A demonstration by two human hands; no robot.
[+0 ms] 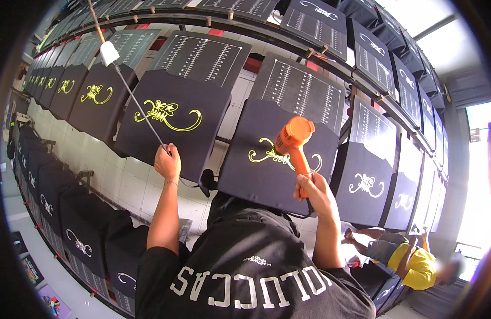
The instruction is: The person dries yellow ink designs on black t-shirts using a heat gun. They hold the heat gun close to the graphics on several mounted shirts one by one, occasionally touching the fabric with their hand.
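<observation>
My right hand (319, 192) is wrapped round the handle of an orange hair dryer (295, 136). Its nozzle faces a black fabric piece (250, 178) on a board, over a yellow-green floral scroll print (264, 155) that the dryer partly covers. My left hand (168, 162) is closed on a thin dark cord or rod (135, 97); I cannot tell which. It slants up to a white block-shaped piece (109, 53). Below it, a neighbouring black fabric piece (197, 151) bears a similar yellow-green print (160, 111).
Rows of boards with black fabric and floral prints run along a dark metal rail (245, 26). More printed pieces (78, 223) line the lower left. A person in a yellow top (415, 266) is at the right. Pale tiled floor (131, 181) shows between the rows.
</observation>
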